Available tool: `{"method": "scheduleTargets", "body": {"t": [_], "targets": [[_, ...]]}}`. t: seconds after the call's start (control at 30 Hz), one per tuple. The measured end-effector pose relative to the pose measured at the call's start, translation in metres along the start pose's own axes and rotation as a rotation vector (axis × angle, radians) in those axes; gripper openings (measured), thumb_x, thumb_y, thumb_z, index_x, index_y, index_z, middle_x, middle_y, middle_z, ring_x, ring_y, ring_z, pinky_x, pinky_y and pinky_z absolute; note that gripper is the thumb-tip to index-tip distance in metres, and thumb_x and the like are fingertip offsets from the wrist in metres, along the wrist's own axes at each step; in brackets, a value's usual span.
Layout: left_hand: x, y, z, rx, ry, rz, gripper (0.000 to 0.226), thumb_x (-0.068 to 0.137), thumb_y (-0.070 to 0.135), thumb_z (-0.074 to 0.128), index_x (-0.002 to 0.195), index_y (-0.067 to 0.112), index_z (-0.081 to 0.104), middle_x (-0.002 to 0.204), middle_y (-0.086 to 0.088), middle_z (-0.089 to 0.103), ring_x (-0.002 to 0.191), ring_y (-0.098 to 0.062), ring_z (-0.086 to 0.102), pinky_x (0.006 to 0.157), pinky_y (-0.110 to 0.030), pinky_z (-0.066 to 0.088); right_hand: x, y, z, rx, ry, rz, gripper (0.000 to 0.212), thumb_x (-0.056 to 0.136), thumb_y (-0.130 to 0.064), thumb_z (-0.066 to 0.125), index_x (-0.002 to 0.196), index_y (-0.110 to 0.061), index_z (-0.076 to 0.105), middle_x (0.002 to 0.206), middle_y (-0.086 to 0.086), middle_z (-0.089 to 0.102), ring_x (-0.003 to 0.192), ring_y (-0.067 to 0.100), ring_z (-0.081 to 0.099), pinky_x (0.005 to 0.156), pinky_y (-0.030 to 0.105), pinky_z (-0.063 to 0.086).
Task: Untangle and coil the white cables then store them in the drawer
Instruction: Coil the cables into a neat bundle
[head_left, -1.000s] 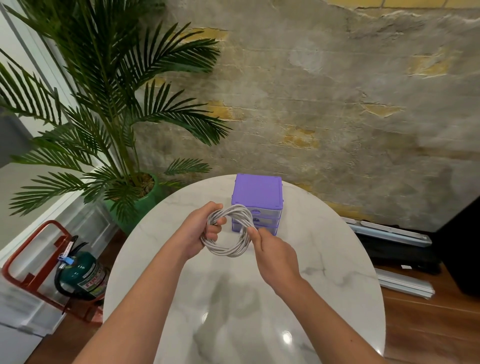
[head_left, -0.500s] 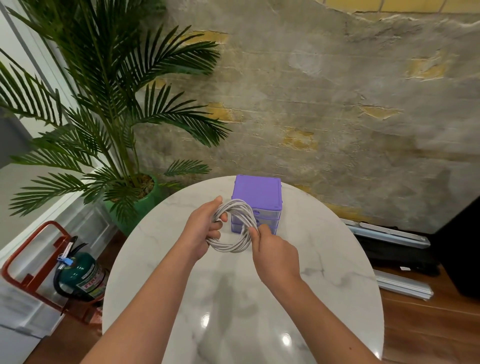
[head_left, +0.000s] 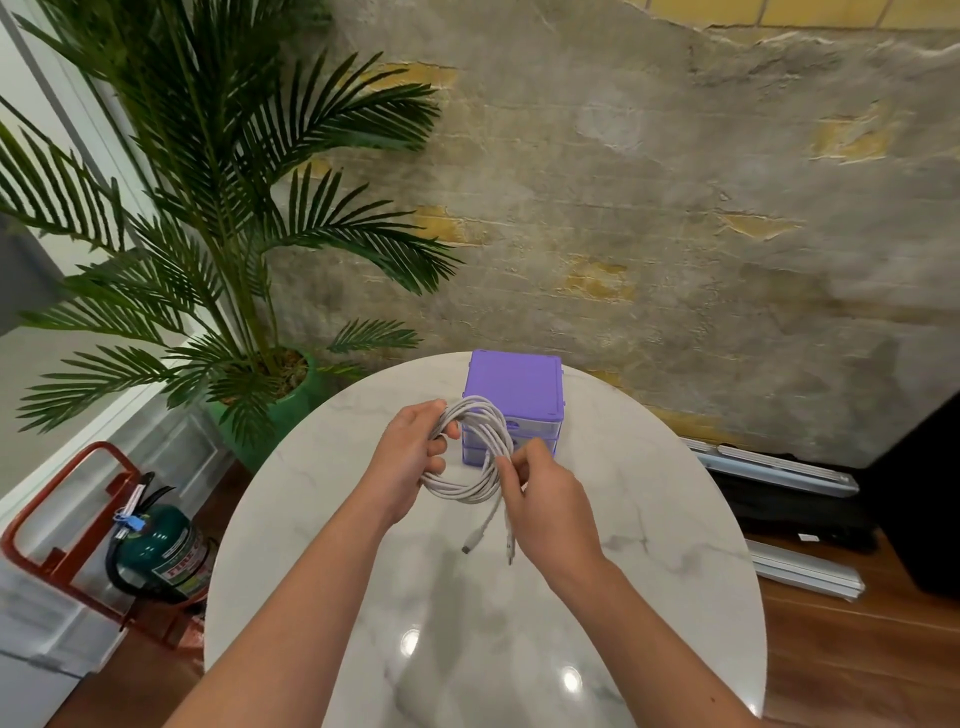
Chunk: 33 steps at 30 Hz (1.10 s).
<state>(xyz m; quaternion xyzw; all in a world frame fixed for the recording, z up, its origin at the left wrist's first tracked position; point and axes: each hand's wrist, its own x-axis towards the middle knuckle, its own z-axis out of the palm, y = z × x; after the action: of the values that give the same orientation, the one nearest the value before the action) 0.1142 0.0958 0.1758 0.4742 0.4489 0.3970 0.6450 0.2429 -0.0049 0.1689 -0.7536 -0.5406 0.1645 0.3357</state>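
1. White cables (head_left: 470, 457), wound into a loose coil of several loops, hang in the air between the two hands, above the far middle of the table (head_left: 649, 545).
2. Left hand (head_left: 410, 460) grips the left side of the coil, its fingers curled through the loops and the thumb lying over the top strands.
3. Right hand (head_left: 545, 501) pinches the right side of the coil, with thumb and fingertips closed on the strands where they bunch together.
4. Two loose cable ends, each with a plug (head_left: 470, 545), dangle down from the right hand's grip, just above the tabletop; whether they touch it I cannot tell.
5. Behind the coil, at the far edge of the table, stands a small purple drawer unit (head_left: 514, 384). Its drawers face the person, and the coil hides part of their fronts.
6. Marble-patterned and round, the table shows bright light spots near its near edge.
7. Left of the table a palm plant (head_left: 218, 208) grows from a green pot (head_left: 283, 410) on the floor.
8. Near the left edge a green fire extinguisher (head_left: 166, 553) sits in a red frame (head_left: 67, 499).
9. Rough plaster with yellow patches covers the wall (head_left: 675, 208) beyond.
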Motion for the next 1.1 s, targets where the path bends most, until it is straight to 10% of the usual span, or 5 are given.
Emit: {"method": "scheduleTargets", "body": {"t": [0.63,0.87,1.1], "targets": [[-0.001,0.011,0.004,-0.054,0.164,-0.018,0.029,0.092,0.039,0.061,0.076,0.017,0.051,0.056,0.004,0.046,0.045,-0.009,0.025,0.039,-0.019,0.019,0.006,0.019,0.005,-0.115,-0.056,-0.068,0.027,0.1,-0.046,0.04,0.09,-0.022,0.049,0.078,-0.005,0.065,0.072,0.022,0.059,0.064,0.036,0.048],[-0.005,0.011,0.001,-0.085,0.111,-0.025,0.025,0.091,0.04,0.063,0.086,0.017,0.054,0.066,0.004,0.055,0.05,-0.009,0.027,0.038,-0.018,0.019,0.019,0.022,-0.008,0.631,-0.377,0.288,0.014,0.087,-0.019,0.071,0.09,-0.007,0.076,0.076,0.006,0.069,0.059,0.016,0.055,0.058,0.025,0.054],[-0.012,0.007,0.005,-0.125,-0.009,-0.064,0.025,0.093,0.04,0.059,0.089,0.016,0.053,0.065,0.004,0.054,0.046,-0.006,0.025,0.036,-0.016,0.019,0.022,0.024,-0.011,0.398,-0.439,0.243,0.01,0.083,-0.011,0.074,0.082,-0.002,0.075,0.064,0.005,0.066,0.057,0.019,0.06,0.065,0.035,0.059]]}}
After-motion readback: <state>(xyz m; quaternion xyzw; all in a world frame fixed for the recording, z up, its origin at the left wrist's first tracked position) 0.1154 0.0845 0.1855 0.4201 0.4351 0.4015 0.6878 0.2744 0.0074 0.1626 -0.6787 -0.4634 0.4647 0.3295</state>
